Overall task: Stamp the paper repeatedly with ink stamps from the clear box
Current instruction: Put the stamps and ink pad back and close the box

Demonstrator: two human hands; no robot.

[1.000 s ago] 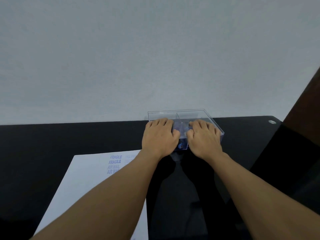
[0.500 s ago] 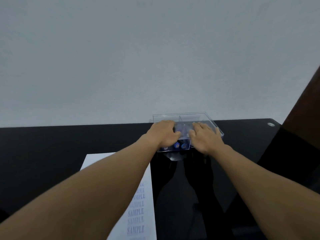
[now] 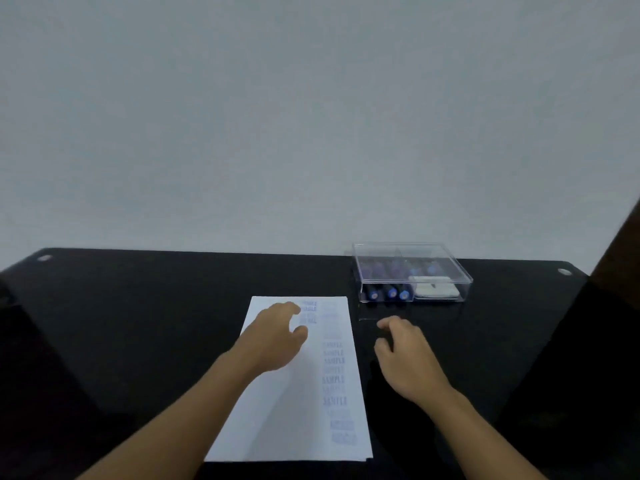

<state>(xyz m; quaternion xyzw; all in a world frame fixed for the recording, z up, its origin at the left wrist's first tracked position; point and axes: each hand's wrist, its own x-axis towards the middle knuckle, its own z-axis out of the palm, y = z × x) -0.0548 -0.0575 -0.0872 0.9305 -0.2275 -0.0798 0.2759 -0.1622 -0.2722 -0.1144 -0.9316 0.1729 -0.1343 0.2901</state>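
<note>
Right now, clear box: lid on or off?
On. A flat clear lid covers the clear box, edges flush; blue stamps lie inside beneath it.

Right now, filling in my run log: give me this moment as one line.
left hand: empty, over paper | right hand: empty, over table beside paper | stamps: in box | paper: stamped

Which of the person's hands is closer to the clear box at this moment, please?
The right hand. It is over the black table just in front of the clear box; the left hand is over the paper, farther to the box's left.
</note>
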